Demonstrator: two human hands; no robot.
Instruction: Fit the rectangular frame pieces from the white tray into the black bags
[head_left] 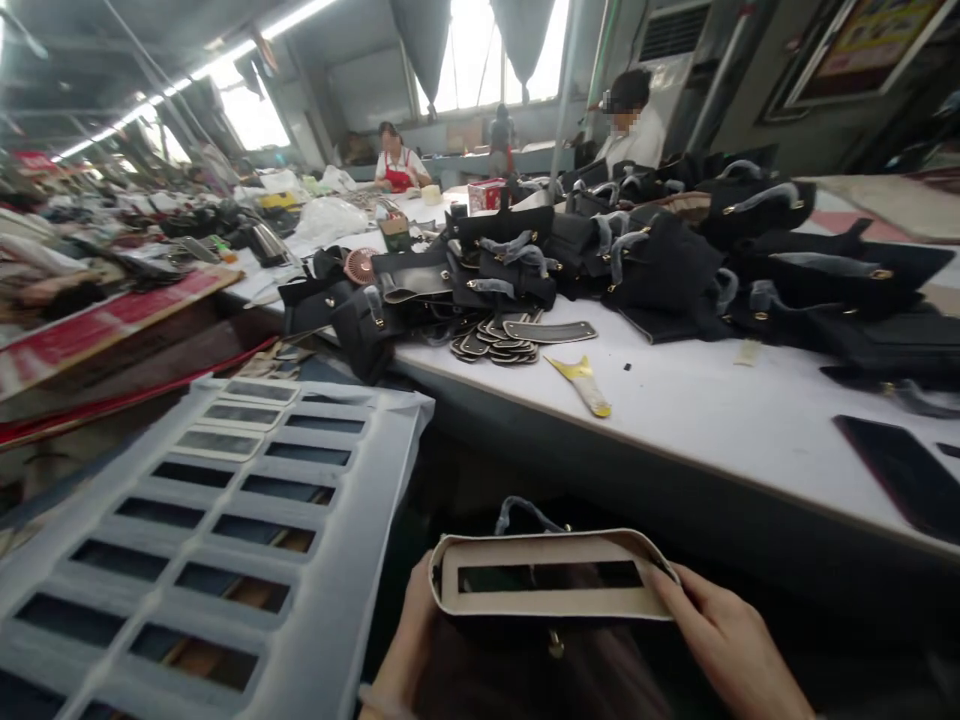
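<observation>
Below the white worktable's edge (675, 420), the left hand (409, 640) and right hand (724, 645) are clamping a beige slotted panel (551, 600) onto a black bag's mouth. Thumbs are sitting near the ends, so the panel may be slipping crooked. Nearby, a slotted grey sheet (330, 560), piled black bags (675, 260) and a phone (900, 470) are crowding the space.

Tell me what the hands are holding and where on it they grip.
Both hold a black bag's cream-lined opening: the left hand at its left end, the right hand at its right end.
</observation>
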